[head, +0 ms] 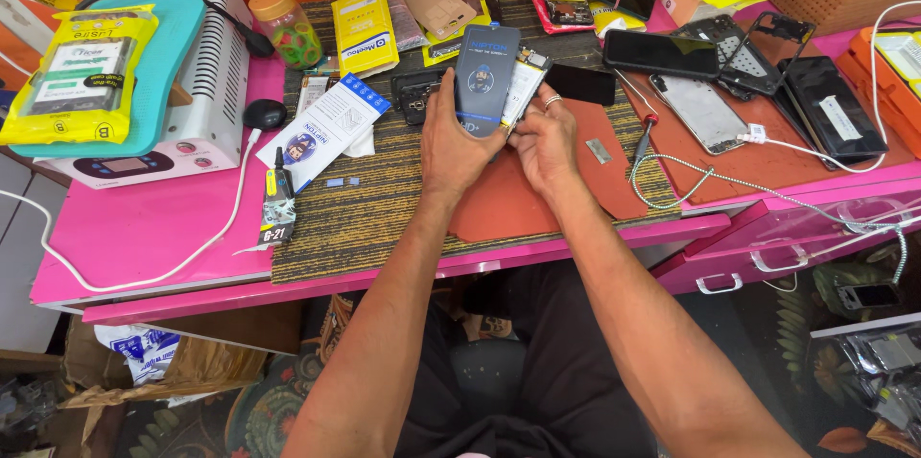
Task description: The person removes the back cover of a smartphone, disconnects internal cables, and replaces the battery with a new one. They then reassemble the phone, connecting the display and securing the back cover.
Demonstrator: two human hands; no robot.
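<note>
1. White heating machine (206,84), far left on pink table (144,237); teal pad (168,55) on top, bearing yellow packet (77,74).
2. Clear jar with orange lid (286,26), behind machine, holding coloured bands.
3. White-and-blue sleeve (326,132), flat on striped mat (374,209); black glue tube (278,204) just beside.
4. Left hand (456,146): fingers clamped round dark phone-shaped packet (484,79), held upright above mat.
5. Right hand (545,143): ringed fingers pinched on opened phone (523,84), touching packet's right edge.
6. Red-handled screwdriver (641,137), on orange mat (595,180).
7. Black phones (662,53), back cover (703,113), white cable (796,146), far right.
</note>
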